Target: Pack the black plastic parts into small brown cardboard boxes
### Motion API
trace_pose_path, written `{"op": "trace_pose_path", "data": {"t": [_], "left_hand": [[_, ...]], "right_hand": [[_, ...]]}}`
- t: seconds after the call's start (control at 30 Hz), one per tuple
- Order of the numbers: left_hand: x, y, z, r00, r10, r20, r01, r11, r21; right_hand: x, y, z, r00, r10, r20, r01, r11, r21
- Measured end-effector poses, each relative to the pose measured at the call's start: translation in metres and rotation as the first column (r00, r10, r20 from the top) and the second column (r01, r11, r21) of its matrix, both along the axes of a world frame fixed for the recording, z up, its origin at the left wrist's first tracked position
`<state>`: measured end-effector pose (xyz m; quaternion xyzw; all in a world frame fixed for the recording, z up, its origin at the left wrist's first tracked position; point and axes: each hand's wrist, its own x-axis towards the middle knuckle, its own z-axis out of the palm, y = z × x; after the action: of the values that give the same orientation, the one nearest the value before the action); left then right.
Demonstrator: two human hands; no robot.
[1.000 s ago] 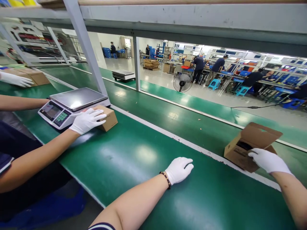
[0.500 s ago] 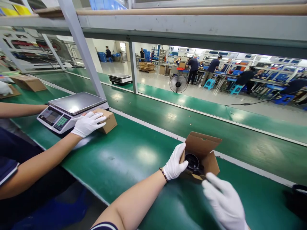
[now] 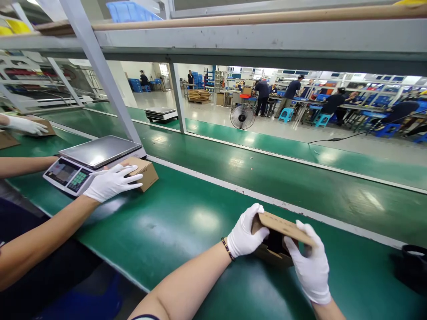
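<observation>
A small brown cardboard box [image 3: 272, 256] stands on the green work surface in front of me, its lid partly lowered over the opening. My left hand [image 3: 248, 231], in a white glove, grips the box's left side, thumb at the front edge. On the other side my right hand [image 3: 308, 260], also gloved, has its fingers on the lid [image 3: 283, 226] and its thumb by the front right edge. Inside, only a dark shape shows through the gap; the lid hides most of the contents.
At left a co-worker's gloved hand [image 3: 113, 181] rests on another carton [image 3: 146, 172] beside a weighing scale [image 3: 100, 152]. A metal post [image 3: 103, 71] rises behind the scale. A black object [image 3: 413, 264] sits at the right edge. A second scale [image 3: 161, 114] stands farther back.
The box lid has come down from upright to nearly closed. My right hand has moved up from the front of the box onto the lid. My left hand keeps its hold.
</observation>
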<state>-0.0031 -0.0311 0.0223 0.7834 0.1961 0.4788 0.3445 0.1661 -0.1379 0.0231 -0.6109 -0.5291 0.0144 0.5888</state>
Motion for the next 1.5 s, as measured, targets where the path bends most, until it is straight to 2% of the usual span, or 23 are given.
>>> {"op": "trace_pose_path", "data": {"t": [0.03, 0.1, 0.13, 0.2, 0.27, 0.37, 0.47, 0.53, 0.63, 0.7, 0.77, 0.87, 1.03, 1.17, 1.27, 1.5], "left_hand": [[-0.001, 0.002, 0.0, 1.0, -0.023, 0.0, 0.023, 0.999, 0.04], [-0.004, 0.006, 0.003, 0.994, -0.098, -0.056, 0.105, 0.987, 0.125], [-0.005, 0.008, 0.005, 0.986, -0.13, -0.105, 0.146, 0.978, 0.153], [-0.007, 0.008, 0.011, 0.967, -0.164, -0.197, 0.2, 0.964, 0.177], [-0.009, 0.007, 0.015, 0.952, -0.182, -0.246, 0.235, 0.95, 0.207], [-0.009, 0.005, 0.018, 0.96, -0.178, -0.218, 0.227, 0.946, 0.23], [-0.006, 0.006, 0.014, 0.977, -0.122, -0.174, 0.152, 0.973, 0.172], [-0.003, 0.008, 0.01, 0.982, -0.115, -0.15, 0.143, 0.972, 0.187], [0.001, 0.011, 0.006, 0.986, -0.146, -0.075, 0.162, 0.936, 0.311], [0.003, 0.01, 0.005, 0.99, -0.135, -0.031, 0.138, 0.931, 0.338], [0.004, 0.006, 0.004, 0.993, -0.119, -0.015, 0.118, 0.951, 0.286], [0.005, 0.0, 0.002, 0.992, -0.128, 0.015, 0.125, 0.984, 0.125], [0.005, -0.003, -0.005, 0.988, -0.149, 0.033, 0.152, 0.981, -0.124], [0.004, -0.002, -0.009, 0.991, -0.133, -0.002, 0.129, 0.965, -0.228], [0.006, -0.003, -0.01, 0.991, -0.136, -0.012, 0.126, 0.944, -0.303], [0.008, -0.005, -0.005, 0.996, -0.092, 0.011, 0.091, 0.942, -0.324]], "right_hand": [[0.007, -0.003, -0.002, 0.992, 0.042, 0.122, -0.042, 0.999, -0.004], [0.021, -0.009, -0.003, 0.91, 0.201, 0.362, -0.178, 0.979, -0.096], [0.027, -0.012, -0.002, 0.855, 0.274, 0.441, -0.225, 0.961, -0.16], [0.034, -0.017, 0.001, 0.781, 0.347, 0.519, -0.238, 0.934, -0.267], [0.036, -0.02, 0.003, 0.769, 0.339, 0.542, -0.193, 0.932, -0.308], [0.033, -0.022, 0.001, 0.806, 0.255, 0.534, -0.134, 0.957, -0.256], [0.03, -0.022, -0.001, 0.869, 0.203, 0.451, -0.17, 0.979, -0.113], [0.03, -0.022, 0.0, 0.878, 0.212, 0.429, -0.22, 0.975, -0.031], [0.031, -0.022, 0.004, 0.843, 0.254, 0.475, -0.28, 0.96, -0.016], [0.031, -0.023, 0.004, 0.827, 0.259, 0.499, -0.286, 0.958, -0.024], [0.029, -0.024, 0.002, 0.821, 0.245, 0.515, -0.27, 0.963, -0.029], [0.023, -0.025, -0.004, 0.807, 0.207, 0.553, -0.237, 0.971, -0.017], [0.016, -0.022, -0.008, 0.789, 0.136, 0.6, -0.185, 0.983, 0.021], [0.022, -0.017, -0.006, 0.755, 0.155, 0.637, -0.233, 0.972, 0.039], [0.025, -0.014, -0.008, 0.758, 0.147, 0.635, -0.235, 0.97, 0.056], [0.025, -0.013, -0.007, 0.73, 0.123, 0.673, -0.229, 0.971, 0.071]]}}
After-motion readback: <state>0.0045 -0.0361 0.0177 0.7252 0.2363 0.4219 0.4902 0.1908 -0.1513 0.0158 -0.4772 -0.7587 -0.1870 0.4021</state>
